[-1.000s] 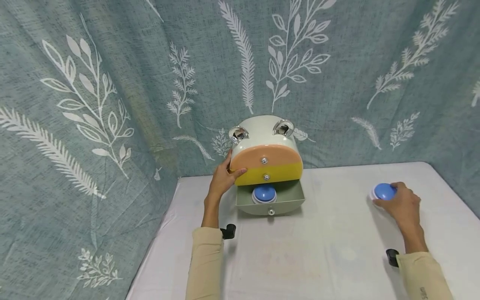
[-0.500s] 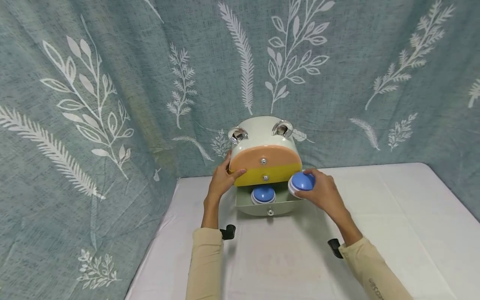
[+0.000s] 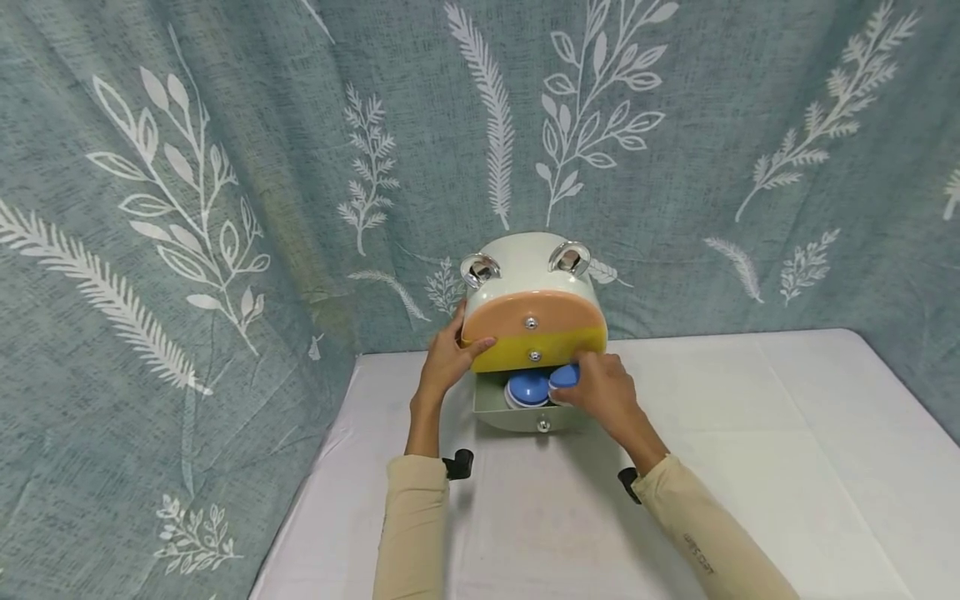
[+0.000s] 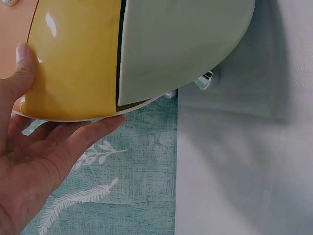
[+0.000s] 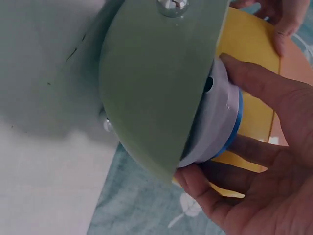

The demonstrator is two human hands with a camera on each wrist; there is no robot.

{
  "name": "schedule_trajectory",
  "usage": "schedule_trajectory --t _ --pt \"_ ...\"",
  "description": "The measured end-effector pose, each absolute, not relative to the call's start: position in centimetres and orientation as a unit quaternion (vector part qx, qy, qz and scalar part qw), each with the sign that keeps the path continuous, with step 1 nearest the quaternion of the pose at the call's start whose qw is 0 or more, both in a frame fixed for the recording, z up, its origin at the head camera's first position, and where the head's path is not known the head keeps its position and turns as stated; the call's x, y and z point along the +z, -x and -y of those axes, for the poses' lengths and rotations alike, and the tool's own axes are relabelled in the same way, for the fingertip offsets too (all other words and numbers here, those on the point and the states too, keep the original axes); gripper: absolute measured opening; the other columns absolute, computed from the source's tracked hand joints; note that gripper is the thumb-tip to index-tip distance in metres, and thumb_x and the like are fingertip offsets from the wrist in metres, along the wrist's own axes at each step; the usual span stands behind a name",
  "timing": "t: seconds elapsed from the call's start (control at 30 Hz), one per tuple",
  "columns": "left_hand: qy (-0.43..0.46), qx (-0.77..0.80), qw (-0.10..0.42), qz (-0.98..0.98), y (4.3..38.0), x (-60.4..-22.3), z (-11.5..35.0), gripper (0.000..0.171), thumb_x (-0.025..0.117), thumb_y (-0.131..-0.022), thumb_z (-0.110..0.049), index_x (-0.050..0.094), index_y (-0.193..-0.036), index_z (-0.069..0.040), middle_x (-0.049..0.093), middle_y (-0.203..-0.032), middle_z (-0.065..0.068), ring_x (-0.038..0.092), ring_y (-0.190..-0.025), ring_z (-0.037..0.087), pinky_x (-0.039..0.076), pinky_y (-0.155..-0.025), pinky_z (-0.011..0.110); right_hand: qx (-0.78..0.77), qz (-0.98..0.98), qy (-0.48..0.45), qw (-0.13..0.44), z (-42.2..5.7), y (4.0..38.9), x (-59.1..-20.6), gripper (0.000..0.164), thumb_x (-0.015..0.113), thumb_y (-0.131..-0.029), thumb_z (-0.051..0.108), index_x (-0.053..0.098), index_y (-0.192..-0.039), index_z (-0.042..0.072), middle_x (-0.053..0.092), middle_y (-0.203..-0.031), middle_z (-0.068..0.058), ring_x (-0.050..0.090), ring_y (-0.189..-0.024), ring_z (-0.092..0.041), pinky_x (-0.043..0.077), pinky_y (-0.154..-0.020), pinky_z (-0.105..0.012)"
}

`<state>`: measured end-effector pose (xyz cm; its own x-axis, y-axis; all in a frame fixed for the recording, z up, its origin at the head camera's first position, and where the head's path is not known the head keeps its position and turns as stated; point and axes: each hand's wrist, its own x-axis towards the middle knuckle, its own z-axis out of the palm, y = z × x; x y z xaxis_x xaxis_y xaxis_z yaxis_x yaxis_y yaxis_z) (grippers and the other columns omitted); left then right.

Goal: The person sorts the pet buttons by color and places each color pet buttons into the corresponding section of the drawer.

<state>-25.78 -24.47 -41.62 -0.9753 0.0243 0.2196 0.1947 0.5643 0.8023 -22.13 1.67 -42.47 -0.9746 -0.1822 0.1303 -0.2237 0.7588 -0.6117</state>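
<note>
In the head view, a small rounded drawer cabinet [image 3: 525, 267] has a white top, orange and yellow drawer fronts and a pulled-out green bottom drawer [image 3: 504, 420]. My left hand [image 3: 446, 360] holds its left side, thumb on the yellow front [image 4: 73, 73] and fingers along the side. One blue-domed push button with a white base [image 3: 528, 387] sits in the drawer. My right hand [image 3: 609, 392] grips a second blue-and-white push button [image 3: 565, 377] at the drawer's right part. The right wrist view shows this button's white base [image 5: 217, 115] partly behind the drawer front, thumb and fingers at its edges.
The cabinet has two shiny ring-shaped pieces [image 3: 570, 257] on top and silver knobs [image 3: 543, 425] on its drawers. It stands on a white-covered table [image 3: 540, 517], close to a teal leaf-patterned curtain [image 3: 420, 167] at the back and left.
My right hand has carried the second push button from the table's right side leftward to the bottom drawer, beside the first button. My left hand has stayed on the cabinet.
</note>
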Motion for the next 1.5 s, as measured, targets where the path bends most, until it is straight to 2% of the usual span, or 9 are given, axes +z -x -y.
schedule_trajectory --t 0.13,0.4,0.63,0.77,0.93,1.13,1.27,1.4,1.5 --pt "0.063 -0.463 0.093 0.879 25.7 -41.6 24.4 0.095 0.078 -0.096 -0.030 0.020 -0.168 -0.007 0.047 -0.160 0.024 0.060 -0.137 0.040 0.050 -0.112 0.055 0.289 0.951 -0.103 0.034 -0.8 22.6 -42.7 0.036 0.095 -0.075 0.027 0.066 -0.081 0.005 0.068 -0.081 -0.009 0.063 -0.078 -0.025 0.050 -0.060 -0.039" --pt "0.055 -0.470 0.089 0.876 25.6 -41.5 24.4 0.094 0.078 -0.096 -0.032 0.020 -0.168 -0.011 0.043 -0.163 0.023 0.059 -0.138 0.040 0.050 -0.113 0.055 0.235 0.965 -0.106 0.041 0.8 23.3 -43.1 0.036 0.099 -0.070 0.021 0.075 -0.091 0.004 0.076 -0.089 -0.014 0.072 -0.083 -0.034 0.060 -0.068 -0.052" --pt "0.060 -0.470 0.085 0.876 25.7 -41.7 24.4 0.093 0.076 -0.097 -0.032 0.020 -0.168 -0.010 0.052 -0.156 0.027 0.065 -0.130 0.041 0.055 -0.106 0.054 0.262 0.954 -0.142 0.043 0.9 23.1 -43.9 0.027 0.097 -0.072 0.017 0.075 -0.077 0.003 0.063 -0.066 -0.003 0.058 -0.064 -0.019 0.050 -0.061 -0.037" --pt "0.056 -0.465 0.089 0.879 25.5 -41.5 24.4 0.094 0.077 -0.097 -0.032 0.021 -0.168 -0.009 0.050 -0.157 0.026 0.063 -0.133 0.041 0.053 -0.109 0.055 0.289 0.944 -0.154 0.032 0.8 23.0 -44.3 0.024 0.092 -0.080 0.021 0.078 -0.085 0.001 0.068 -0.073 -0.003 0.055 -0.067 -0.016 0.050 -0.065 -0.034" --pt "0.053 -0.466 0.089 0.879 25.5 -41.5 24.5 0.094 0.077 -0.096 -0.032 0.020 -0.168 -0.010 0.051 -0.157 0.026 0.063 -0.133 0.041 0.053 -0.109 0.054 0.318 0.924 -0.163 0.137 0.6 21.7 -45.0 0.021 0.085 -0.089 0.017 0.079 -0.101 0.001 0.077 -0.097 -0.011 0.071 -0.085 -0.026 0.060 -0.074 -0.044" --pt "0.053 -0.467 0.080 0.879 25.5 -41.3 24.7 0.094 0.076 -0.097 -0.034 0.018 -0.169 -0.012 0.046 -0.161 0.024 0.061 -0.136 0.040 0.052 -0.110 0.054 0.325 0.872 -0.164 0.329 1.0 17.9 -46.1 0.009 0.082 -0.089 0.006 0.078 -0.094 0.000 0.073 -0.088 -0.012 0.069 -0.073 -0.021 0.058 -0.062 -0.035" --pt "0.052 -0.468 0.093 0.877 25.4 -41.2 25.0 0.093 0.077 -0.097 -0.031 0.020 -0.168 -0.010 0.044 -0.163 0.023 0.059 -0.137 0.041 0.052 -0.110 0.055 0.307 0.868 -0.206 0.332 1.9 15.8 -47.8 0.011 0.085 -0.083 0.001 0.077 -0.091 0.000 0.075 -0.081 -0.009 0.069 -0.064 -0.016 0.055 -0.054 -0.028" --pt "0.056 -0.467 0.096 0.877 25.6 -41.5 25.0 0.094 0.077 -0.097 -0.031 0.020 -0.168 -0.011 0.047 -0.161 0.024 0.060 -0.137 0.041 0.052 -0.110 0.054 0.287 0.879 -0.231 0.303 2.7 15.7 -49.6 0.016 0.085 -0.082 -0.002 0.075 -0.095 0.000 0.073 -0.088 -0.010 0.072 -0.073 -0.023 0.057 -0.059 -0.035" --pt "0.058 -0.465 0.086 0.880 25.5 -41.6 24.8 0.094 0.076 -0.097 -0.033 0.018 -0.169 -0.012 0.049 -0.159 0.025 0.062 -0.134 0.040 0.053 -0.109 0.053 0.278 0.881 -0.233 0.305 2.9 16.3 -50.3 0.012 0.081 -0.083 -0.005 0.072 -0.087 0.001 0.069 -0.084 -0.010 0.070 -0.069 -0.025 0.054 -0.055 -0.038"
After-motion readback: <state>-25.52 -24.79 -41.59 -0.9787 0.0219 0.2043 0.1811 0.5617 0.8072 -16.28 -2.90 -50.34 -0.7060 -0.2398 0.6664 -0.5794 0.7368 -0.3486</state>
